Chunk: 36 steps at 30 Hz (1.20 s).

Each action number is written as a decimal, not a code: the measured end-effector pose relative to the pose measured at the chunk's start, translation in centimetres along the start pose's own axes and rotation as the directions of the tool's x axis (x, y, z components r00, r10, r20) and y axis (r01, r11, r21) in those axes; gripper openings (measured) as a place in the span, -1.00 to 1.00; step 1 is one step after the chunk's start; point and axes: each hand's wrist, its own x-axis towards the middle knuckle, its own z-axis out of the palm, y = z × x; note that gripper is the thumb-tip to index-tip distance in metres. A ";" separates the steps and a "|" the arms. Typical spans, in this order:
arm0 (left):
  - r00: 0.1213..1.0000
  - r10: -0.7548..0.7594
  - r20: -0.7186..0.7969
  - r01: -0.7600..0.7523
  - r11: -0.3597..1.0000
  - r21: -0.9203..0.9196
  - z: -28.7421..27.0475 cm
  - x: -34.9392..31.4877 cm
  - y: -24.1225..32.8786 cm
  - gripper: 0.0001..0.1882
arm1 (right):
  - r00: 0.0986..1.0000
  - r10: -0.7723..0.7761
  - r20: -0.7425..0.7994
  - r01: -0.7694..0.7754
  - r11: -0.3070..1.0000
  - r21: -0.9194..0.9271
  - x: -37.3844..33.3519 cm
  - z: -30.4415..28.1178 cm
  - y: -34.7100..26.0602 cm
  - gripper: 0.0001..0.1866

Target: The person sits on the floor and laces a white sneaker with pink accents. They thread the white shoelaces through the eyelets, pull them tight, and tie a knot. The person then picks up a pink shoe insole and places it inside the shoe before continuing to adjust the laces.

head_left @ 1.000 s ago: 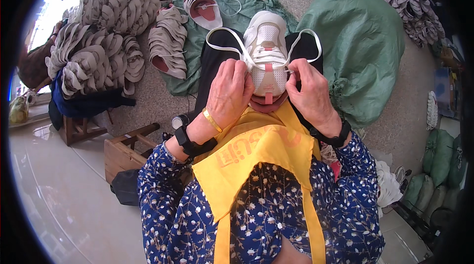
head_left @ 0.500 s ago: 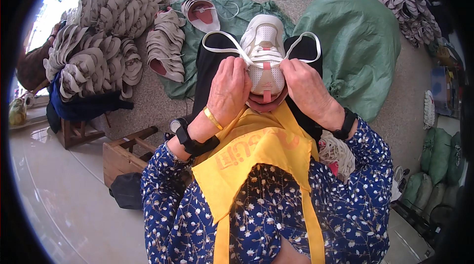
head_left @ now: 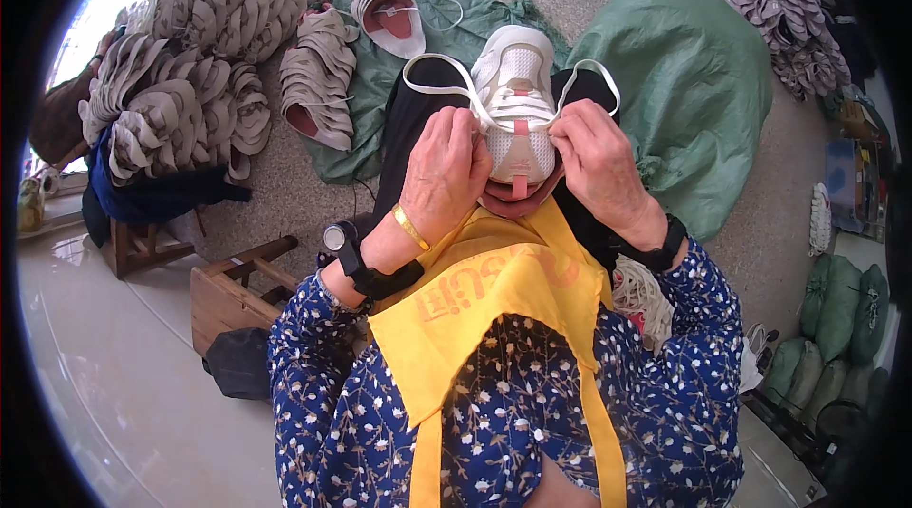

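Observation:
A white shoe upper (head_left: 513, 59) with pink tabs and a pink lining rests on my lap, its toe pointing away from me. A white shoelace (head_left: 439, 91) crosses its front and stands out in a loop at either side. My left hand (head_left: 442, 161) is closed at the left edge of the opening, pinching the lace, though its fingertips are partly hidden. On the opposite edge, my right hand (head_left: 603, 166) pinches the lace between thumb and forefinger. The mesh tongue (head_left: 525, 154) lies between both hands.
Stacked shoe uppers (head_left: 214, 9) pile up at the far left, with a shorter stack (head_left: 321, 80) nearer. One loose upper (head_left: 389, 21) lies on green sheeting (head_left: 456, 0). A bulging green sack (head_left: 674, 80) sits at right. A wooden stool (head_left: 237, 304) stands left of me.
My right hand's fingers have shifted slightly up and outward along the lace. The right loop has become narrower, and the shoe upper sits slightly further right in view. Both hands keep their pinch.

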 end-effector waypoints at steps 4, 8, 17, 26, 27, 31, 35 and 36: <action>1.000 -0.011 0.018 0.011 1.000 -0.017 -0.3 0.1 0.3 -0.78 | 0.999 -0.045 -0.004 0.044 0.998 -0.053 -0.1 0.2 0.2 -0.88; 1.000 -0.024 0.007 0.024 0.999 -0.021 0.0 0.0 0.0 -0.77 | 0.978 -0.208 0.018 0.209 0.975 -0.072 0.6 -0.1 -0.9 -0.86; 1.000 -0.017 0.023 0.017 1.000 0.005 -0.9 0.3 0.3 -0.81 | 0.994 0.063 0.087 -0.086 0.952 0.293 1.6 1.9 -2.8 -0.92; 0.998 -0.060 0.025 0.063 0.993 -0.102 -1.2 0.2 -0.8 -0.89 | 0.991 0.079 0.108 -0.088 0.993 0.078 2.5 4.2 -2.6 -0.88; 0.998 -0.062 0.024 0.064 0.991 -0.115 -1.3 -0.2 -0.5 -0.88 | 0.992 0.080 0.101 -0.088 0.993 0.080 2.5 4.3 -2.6 -0.88; 0.999 -0.030 0.029 0.033 0.994 -0.103 -1.8 0.2 1.1 -0.79 | 0.990 0.124 0.066 -0.132 0.981 0.142 2.5 4.4 -2.5 -0.89; 0.998 -0.025 0.066 0.026 0.999 -0.020 -1.2 0.1 0.6 -0.79 | 0.992 0.111 0.051 -0.117 0.986 0.117 2.4 4.3 -2.7 -0.89; 0.998 -0.021 0.054 0.021 1.000 -0.003 -1.1 0.0 0.5 -0.80 | 0.994 0.103 0.043 -0.107 0.988 0.114 2.5 4.3 -2.8 -0.89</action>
